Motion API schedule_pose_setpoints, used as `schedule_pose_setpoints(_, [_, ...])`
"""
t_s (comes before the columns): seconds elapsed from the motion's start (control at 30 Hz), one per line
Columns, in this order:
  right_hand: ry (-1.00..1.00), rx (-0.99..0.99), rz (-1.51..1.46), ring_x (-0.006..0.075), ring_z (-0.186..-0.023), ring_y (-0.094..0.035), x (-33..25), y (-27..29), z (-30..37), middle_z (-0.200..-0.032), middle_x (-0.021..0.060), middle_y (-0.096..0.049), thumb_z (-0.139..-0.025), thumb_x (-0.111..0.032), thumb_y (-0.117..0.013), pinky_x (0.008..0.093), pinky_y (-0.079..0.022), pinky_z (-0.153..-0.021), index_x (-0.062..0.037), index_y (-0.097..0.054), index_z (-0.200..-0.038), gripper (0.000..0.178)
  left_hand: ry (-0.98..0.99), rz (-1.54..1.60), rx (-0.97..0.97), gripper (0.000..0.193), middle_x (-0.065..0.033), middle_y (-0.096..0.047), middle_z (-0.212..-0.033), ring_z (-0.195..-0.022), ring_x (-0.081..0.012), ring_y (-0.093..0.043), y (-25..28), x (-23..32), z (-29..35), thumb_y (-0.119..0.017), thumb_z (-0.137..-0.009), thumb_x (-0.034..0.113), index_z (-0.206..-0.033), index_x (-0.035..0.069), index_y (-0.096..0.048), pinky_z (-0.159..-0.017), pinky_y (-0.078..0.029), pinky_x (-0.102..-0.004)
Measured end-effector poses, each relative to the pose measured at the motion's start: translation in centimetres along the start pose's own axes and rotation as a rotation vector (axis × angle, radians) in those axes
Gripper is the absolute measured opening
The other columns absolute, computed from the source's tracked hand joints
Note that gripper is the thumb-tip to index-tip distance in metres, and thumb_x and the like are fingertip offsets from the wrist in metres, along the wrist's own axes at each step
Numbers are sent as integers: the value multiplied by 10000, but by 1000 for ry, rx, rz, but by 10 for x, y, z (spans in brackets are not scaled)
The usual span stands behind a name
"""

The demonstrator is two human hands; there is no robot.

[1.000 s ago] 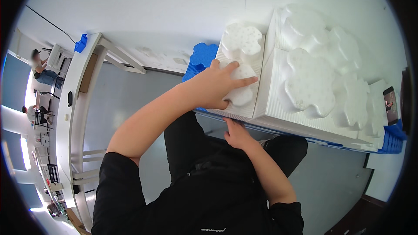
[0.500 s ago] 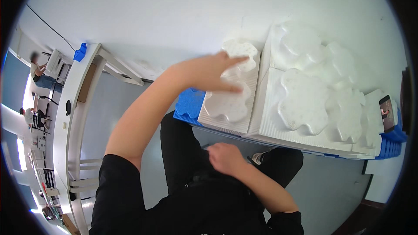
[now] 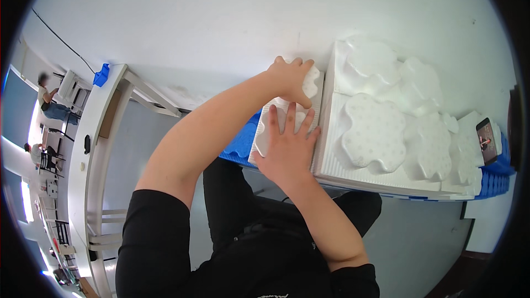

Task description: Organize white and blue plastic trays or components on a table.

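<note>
Big white foam slab (image 3: 397,132) with flower-shaped bumps fills right side, atop blue tray (image 3: 240,142); phone (image 3: 487,140) at far end. Narrow foam piece (image 3: 287,124) butts slab's left edge. Left hand (image 3: 291,80) curls over its top end, gripping; right hand (image 3: 289,146) lies flat, fingers spread, on its lower part.

White foam on blue trays

White dotted foam flower pads (image 3: 372,132) lie on ribbed white sheets (image 3: 342,168); blue ridged trays (image 3: 240,140) beneath at 6 o'clock; black shirt (image 3: 248,259)
</note>
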State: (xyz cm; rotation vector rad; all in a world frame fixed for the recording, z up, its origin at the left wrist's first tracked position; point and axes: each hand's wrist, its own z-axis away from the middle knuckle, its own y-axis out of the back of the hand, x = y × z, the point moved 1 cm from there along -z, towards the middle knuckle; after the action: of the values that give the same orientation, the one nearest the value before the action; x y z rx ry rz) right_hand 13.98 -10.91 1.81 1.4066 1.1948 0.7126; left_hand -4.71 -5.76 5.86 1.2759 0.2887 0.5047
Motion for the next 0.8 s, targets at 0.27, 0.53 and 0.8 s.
schedule_pose_setpoints(0.27, [-7,12,-58,642,-1401,-390,-3,1,2,-1530,233,-471,-819,-454,-836,684,-487,-957,-102,-473,-1628,954,-80,-30,32,1151,-132,-594,-1461,-1171,-478,-619,12,5,14,-848,-682,536,-1696,285,-363,-944,-596,-546])
schedule_pose_setpoints(0.53, [-53,-50,0,629,-1370,-416,-11,13,-13,-1511,206,-490,-798,-402,-852,678,-505,-931,-71,-509,-1597,931,-47,-48,25,1141,-123,-590,-1488,-1186,-475,-626,13,-1,5,-822,-700,577,-1714,316,-370,-996,-585,-532])
schedule_pose_setpoints(0.8, [41,44,-57,620,-1332,-460,-12,17,-8,-1539,232,-482,-771,-356,-873,707,-504,-932,-96,-541,-1555,890,-20,3,58,1099,-114,-583,-1504,-1204,-485,-608,14,-1,15,-803,-708,567,-1705,361,-387,-984,-589,-535])
